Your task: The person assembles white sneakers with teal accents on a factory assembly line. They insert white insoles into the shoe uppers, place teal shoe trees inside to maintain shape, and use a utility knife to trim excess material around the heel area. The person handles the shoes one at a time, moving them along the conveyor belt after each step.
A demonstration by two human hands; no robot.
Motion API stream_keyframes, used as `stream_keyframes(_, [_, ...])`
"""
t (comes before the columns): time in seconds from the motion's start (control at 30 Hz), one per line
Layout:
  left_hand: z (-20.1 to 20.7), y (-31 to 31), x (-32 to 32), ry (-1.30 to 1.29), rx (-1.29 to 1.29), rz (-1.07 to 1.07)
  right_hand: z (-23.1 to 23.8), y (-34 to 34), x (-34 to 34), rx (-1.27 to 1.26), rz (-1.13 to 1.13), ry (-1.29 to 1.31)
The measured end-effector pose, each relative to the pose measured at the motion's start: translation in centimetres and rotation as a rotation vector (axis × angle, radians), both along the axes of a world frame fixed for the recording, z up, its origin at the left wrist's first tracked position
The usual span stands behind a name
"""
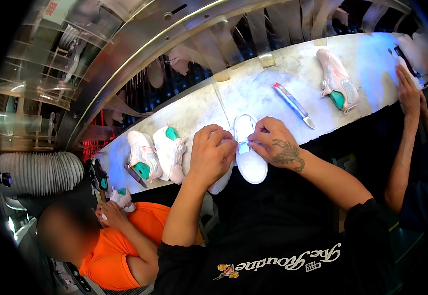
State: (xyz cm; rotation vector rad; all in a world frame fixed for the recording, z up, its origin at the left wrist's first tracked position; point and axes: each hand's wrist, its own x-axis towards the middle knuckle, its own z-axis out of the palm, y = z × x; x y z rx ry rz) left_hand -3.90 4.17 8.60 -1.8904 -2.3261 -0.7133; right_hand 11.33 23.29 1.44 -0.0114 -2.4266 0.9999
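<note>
A white shoe sole (pixel 252 167) with a raised rim lies near the table's front edge, its toe end pointing away. Over its middle, my left hand (pixel 212 153) and my right hand (pixel 275 143) meet with closed fingertips. Between the fingertips shows a small pale strip (pixel 244 147), pinched from both sides; its full shape is hidden. Beneath my left hand, a second white sole (pixel 221 184) is partly covered. To the right of my right hand lies a long silvery tool (pixel 293 105) with a red end and a pointed tip.
Two pale pink shoes (pixel 143 153) (pixel 170 150) with green patches stand left on the white table (pixel 273 78); another shoe (pixel 338 81) lies right. A metal machine with plastic strips (pixel 260 37) borders the far side. A person in orange (pixel 125 246) holds a shoe; another person's arms (pixel 406 128) reach in right.
</note>
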Motion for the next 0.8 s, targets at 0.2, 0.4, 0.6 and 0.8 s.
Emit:
stream_keyframes(0.2, [-0.1, 1.4, 0.4, 0.043, -0.027, 0.008, -0.6, -1.2, -0.1, -0.046, -0.106, 0.051])
stream_keyframes(0.4, [-1.1, 2.1, -0.1, -0.080, -0.052, 0.042, -0.8, -1.4, -0.4, -0.048, -0.168, -0.038])
stream_keyframes(0.6, [-0.7, 2.4, 0.0, -0.206, -0.123, 0.063, -0.8, -1.3, -0.2, -0.075, -0.129, -0.058])
stream_keyframes(0.8, [-0.6, 2.5, -0.4, -0.273, -0.128, 0.064, -0.7, -1.3, -0.1, -0.132, -0.123, -0.046])
